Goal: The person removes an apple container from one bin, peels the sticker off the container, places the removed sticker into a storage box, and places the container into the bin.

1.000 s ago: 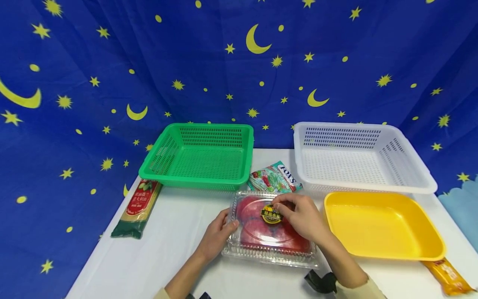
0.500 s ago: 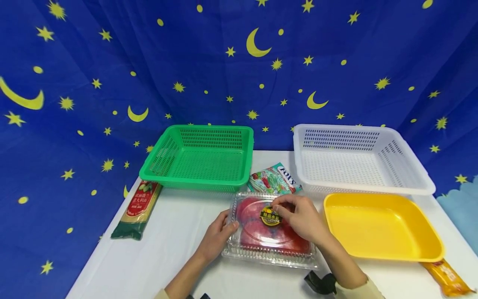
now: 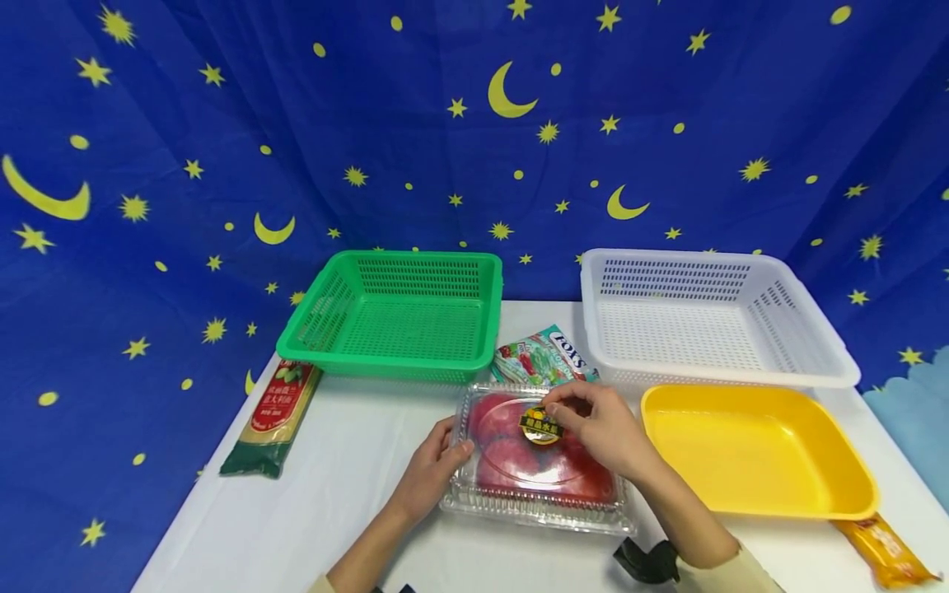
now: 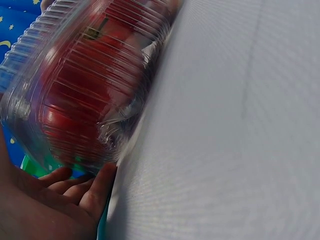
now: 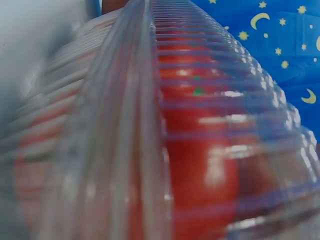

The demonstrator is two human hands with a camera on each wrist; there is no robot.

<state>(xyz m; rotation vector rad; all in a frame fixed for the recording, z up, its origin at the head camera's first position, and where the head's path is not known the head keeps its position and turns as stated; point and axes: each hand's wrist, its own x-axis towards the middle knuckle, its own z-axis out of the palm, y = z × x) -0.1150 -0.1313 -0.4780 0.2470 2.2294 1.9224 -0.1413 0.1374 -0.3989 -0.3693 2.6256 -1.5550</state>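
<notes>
A clear plastic clamshell box (image 3: 544, 515) of red tomatoes (image 4: 82, 80) lies on the white table, with a round black-and-yellow sticker (image 3: 535, 430) on its lid. My left hand (image 3: 428, 465) holds the box's left side, thumb over the lid's edge; in the left wrist view its fingertips (image 4: 105, 175) meet the box's lower end. Above the lid, my right hand (image 3: 604, 428) pinches the sticker's right edge between thumb and forefinger. The right wrist view is filled by the box's ribbed side, with that hand mostly out of sight.
Behind stand a green basket (image 3: 400, 362) and a white basket (image 3: 719, 375), with a FOX'S candy bag (image 3: 541, 358) between them. A yellow tray (image 3: 756, 453) is at the right, an orange packet (image 3: 885, 552) beside it. A pasta pack (image 3: 270, 420) lies left.
My right hand and the pinched sticker have shifted slightly right and up on the lid. My left hand and the box stay about where they were. The head view has tipped slightly.
</notes>
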